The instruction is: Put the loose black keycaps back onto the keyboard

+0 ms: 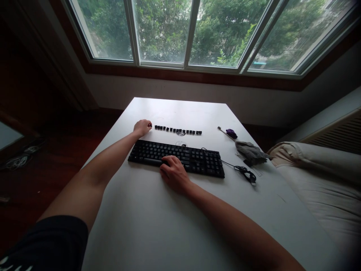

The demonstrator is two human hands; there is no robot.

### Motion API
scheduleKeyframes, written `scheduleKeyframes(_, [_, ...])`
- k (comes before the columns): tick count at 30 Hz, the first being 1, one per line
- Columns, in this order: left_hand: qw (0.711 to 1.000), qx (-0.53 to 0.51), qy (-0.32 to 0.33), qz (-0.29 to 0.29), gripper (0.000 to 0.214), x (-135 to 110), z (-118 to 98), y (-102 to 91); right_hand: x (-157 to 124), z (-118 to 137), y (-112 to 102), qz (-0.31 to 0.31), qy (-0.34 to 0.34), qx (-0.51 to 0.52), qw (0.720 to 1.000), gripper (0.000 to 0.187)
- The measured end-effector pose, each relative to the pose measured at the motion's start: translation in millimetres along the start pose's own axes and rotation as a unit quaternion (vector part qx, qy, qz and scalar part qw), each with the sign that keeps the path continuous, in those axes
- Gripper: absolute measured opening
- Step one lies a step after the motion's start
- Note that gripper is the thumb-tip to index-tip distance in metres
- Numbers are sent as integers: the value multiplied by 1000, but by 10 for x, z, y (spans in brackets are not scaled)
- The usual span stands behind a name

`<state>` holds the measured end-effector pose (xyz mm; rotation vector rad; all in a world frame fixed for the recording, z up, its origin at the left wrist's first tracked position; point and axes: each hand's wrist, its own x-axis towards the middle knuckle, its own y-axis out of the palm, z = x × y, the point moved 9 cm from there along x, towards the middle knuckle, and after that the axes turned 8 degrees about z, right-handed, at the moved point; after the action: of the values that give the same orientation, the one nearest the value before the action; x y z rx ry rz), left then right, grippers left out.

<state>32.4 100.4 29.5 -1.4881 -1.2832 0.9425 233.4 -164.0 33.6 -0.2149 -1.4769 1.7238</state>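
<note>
My left hand is at the left end of a row of small black keycaps lying on the white table. Its thumb and forefinger are pinched on one dark keycap. In front of the row lies a black keyboard. Over its front edge rests my right hand, fingers bent onto the lower keys and thumb apart from them. Whether anything small is under those fingers is hidden. A clear round piece lies against the keyboard's back edge.
Right of the keyboard are its coiled USB cable, a crumpled grey cloth, a small brush and a purple item. A beige padded seat adjoins the table's right side. Behind the table is a window.
</note>
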Motion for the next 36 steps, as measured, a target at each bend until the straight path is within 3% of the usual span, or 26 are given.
scheduleKeyframes(5, [997,2,72,5,33,-311,194,-225,3,16,-6,-4,-6,1,1000,13])
scheduleKeyframes(8, [994,-57,81,54,35,-468,418,-257,2,16,7,-6,-6,-1,1000,13])
scheduleKeyframes(10, [985,-101,78,117,39,-555,547,-197,-1,14,15,-6,-6,-2,1000,13])
scheduleKeyframes(14, [969,-122,88,197,44,-695,629,-104,-7,6,18,-6,-6,-4,1000,12])
scheduleKeyframes(24, [970,-97,48,218,47,-762,611,-44,0,40,-28,-9,-5,-3,1000,11])
scheduleKeyframes(36, [971,-114,69,197,47,-812,578,-74,-6,24,-15,-19,-11,-3,1000,12])
